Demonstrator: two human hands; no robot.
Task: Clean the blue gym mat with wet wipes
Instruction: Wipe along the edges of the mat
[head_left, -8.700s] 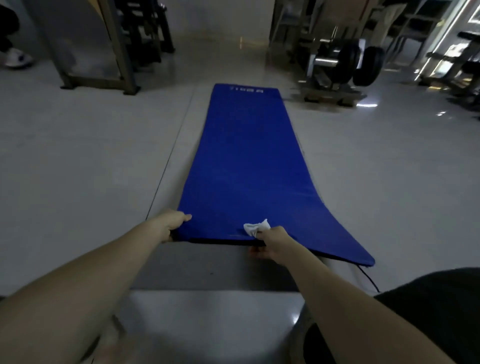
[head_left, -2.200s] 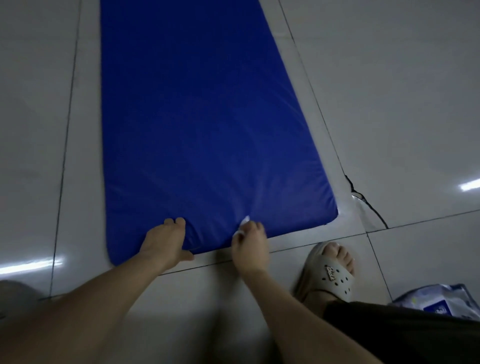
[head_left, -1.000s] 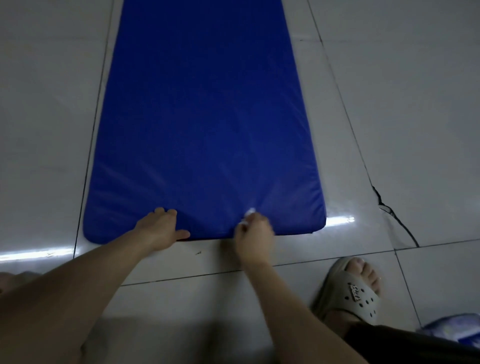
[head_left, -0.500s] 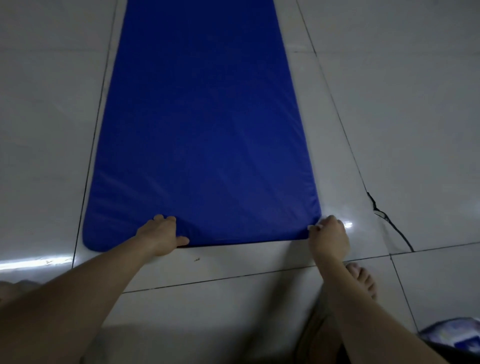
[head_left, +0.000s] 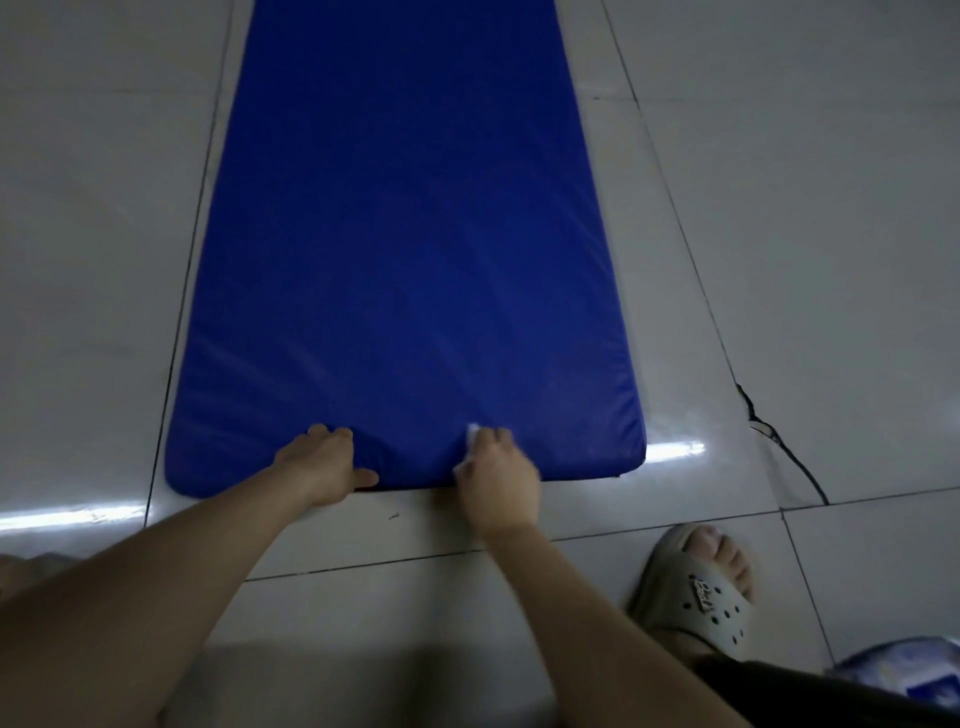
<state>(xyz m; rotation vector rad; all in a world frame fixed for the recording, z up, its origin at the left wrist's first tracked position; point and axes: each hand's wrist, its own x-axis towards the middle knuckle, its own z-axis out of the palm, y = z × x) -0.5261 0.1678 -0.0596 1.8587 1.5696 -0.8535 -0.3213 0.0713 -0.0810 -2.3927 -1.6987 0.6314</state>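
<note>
**Near edge of the mat under the wipe: slipping and missed patches are the risks**

The blue gym mat (head_left: 410, 260) lies flat on the glossy tiled floor (head_left: 779, 208), its short near edge toward the person. The left hand (head_left: 324, 462) grips that edge, fingers on top and thumb against the front. The right hand (head_left: 496, 475) is closed round a bunched white wet wipe (head_left: 471, 435) and presses it to the mat close by. Most of the wipe is hidden inside the fist, so knuckles might rub the mat more than the wipe does. A hard stroke could slide the mat across the smooth tile if the left hand's hold loosens. Working only this edge could leave the corners and far length uncleaned. Moisture dragged off the edge could make the tile slick beside the sandalled foot (head_left: 698, 587).
</note>
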